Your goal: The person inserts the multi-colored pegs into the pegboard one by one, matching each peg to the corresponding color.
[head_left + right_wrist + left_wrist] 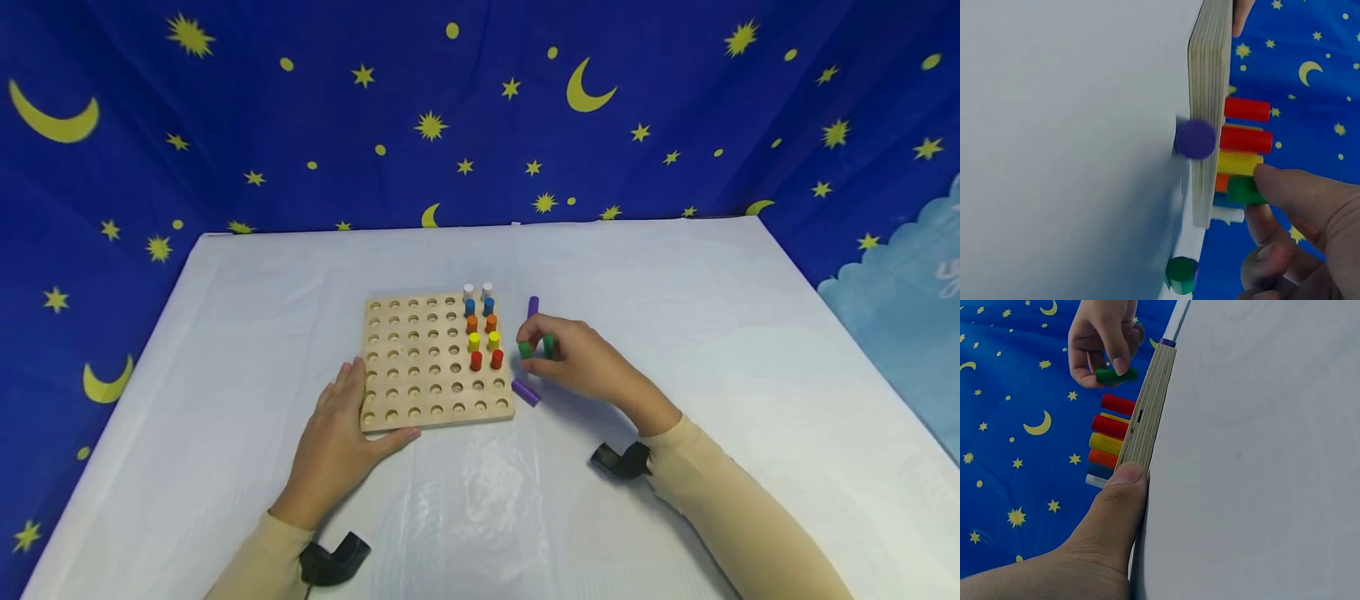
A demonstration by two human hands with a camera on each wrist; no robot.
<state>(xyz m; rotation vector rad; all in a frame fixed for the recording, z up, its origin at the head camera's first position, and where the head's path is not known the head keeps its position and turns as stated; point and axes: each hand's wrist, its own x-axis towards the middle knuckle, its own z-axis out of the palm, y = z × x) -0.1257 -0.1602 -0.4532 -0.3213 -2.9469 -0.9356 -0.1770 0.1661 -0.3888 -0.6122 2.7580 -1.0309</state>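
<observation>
A square wooden pegboard [416, 364] lies flat, with two columns of pegs standing at its right side. From back to front these pairs are white, blue, orange, yellow and red pegs [497, 360]. My left hand [337, 433] rests against the board's left corner, straight fingers along the left edge and thumb [1124, 481] on the front edge. Just right of the board, my right hand [581, 357] pinches a green peg [1244, 189] between thumb and fingertips, raised above the table. Another green peg [1182, 275] is on the table below that hand.
Two purple pegs lie on the white table [675, 317] right of the board: one purple peg [527, 392] in front of my right hand, one purple peg [533, 306] behind it. A blue curtain [480, 117] with stars and moons hangs beyond the table's far edge.
</observation>
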